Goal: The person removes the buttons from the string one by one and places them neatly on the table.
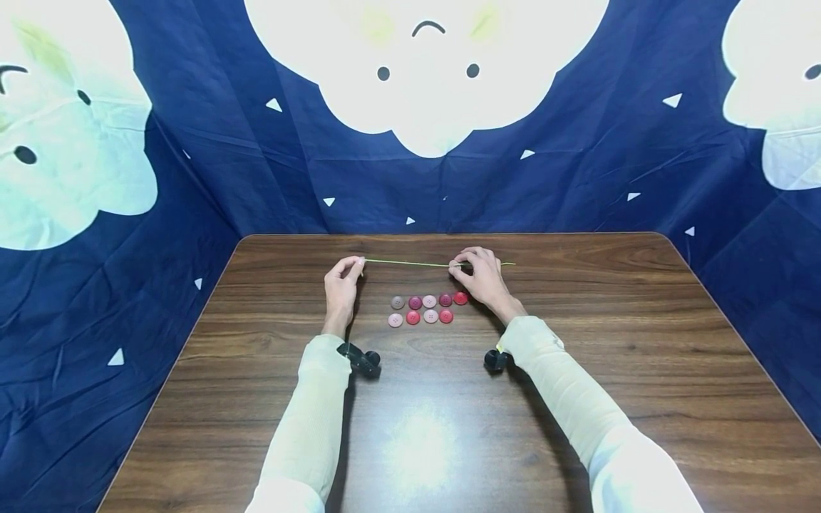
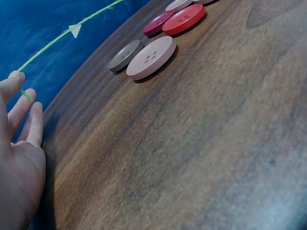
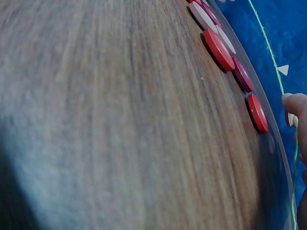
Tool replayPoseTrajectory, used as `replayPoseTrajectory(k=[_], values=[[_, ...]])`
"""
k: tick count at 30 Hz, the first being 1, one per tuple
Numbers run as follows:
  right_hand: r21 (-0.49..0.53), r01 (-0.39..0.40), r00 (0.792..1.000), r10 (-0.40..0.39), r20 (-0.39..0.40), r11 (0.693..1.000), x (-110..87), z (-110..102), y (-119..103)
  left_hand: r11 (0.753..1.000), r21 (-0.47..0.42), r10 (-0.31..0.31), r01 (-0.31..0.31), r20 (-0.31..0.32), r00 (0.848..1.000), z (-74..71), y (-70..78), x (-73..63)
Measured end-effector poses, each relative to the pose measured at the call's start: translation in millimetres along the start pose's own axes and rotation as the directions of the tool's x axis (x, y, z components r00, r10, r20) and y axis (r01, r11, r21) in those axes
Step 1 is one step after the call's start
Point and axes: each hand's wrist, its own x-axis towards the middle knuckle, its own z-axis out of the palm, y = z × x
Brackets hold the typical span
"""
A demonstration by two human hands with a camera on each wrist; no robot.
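A thin green string [image 1: 407,263] is stretched almost straight between the two hands, above the far part of the table. My left hand [image 1: 341,288] pinches its left end between thumb and forefinger; a short tail of string [image 2: 27,95] hangs past the fingertips. My right hand [image 1: 484,278] pinches the string further right, and the free end sticks out beyond it. A small pale pink thing [image 3: 290,119] shows at the right fingertips, mostly hidden, so its kind is unclear. Below the string lie several four-hole buttons [image 1: 430,316] in two rows, pink, red, plum and grey-brown.
The wooden table [image 1: 423,385] carries a bright light reflection near its front. Dark wrist cameras [image 1: 362,360] sit on both forearms, just above the tabletop. A blue cloth [image 1: 442,189] with white clouds hangs behind the table's far edge and along both sides.
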Motion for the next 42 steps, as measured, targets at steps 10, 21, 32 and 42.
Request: replayPoseTrajectory(k=[10,21,32,42], values=[[-0.002,-0.016,1.000,0.016,-0.002,1.000,-2.5,-3,2,1.000,-0.015,0.002,-0.002,-0.002,1.000,0.5,-0.6,-1.2],[-0.012,-0.029,0.999,0.028,-0.015,1.000,-3.3,-5,10,1.000,-0.008,-0.002,0.002,-0.006,1.000,-1.2,-2.6,-0.8],[-0.018,-0.036,0.999,0.036,-0.030,0.999,-4.0,-8,16,1.000,-0.003,0.007,-0.007,-0.002,1.000,-1.3,-3.3,-0.9],[-0.014,-0.070,0.997,0.069,-0.022,0.997,-4.3,-17,21,1.000,-0.003,0.006,-0.006,-0.010,1.000,0.2,-1.1,0.6]])
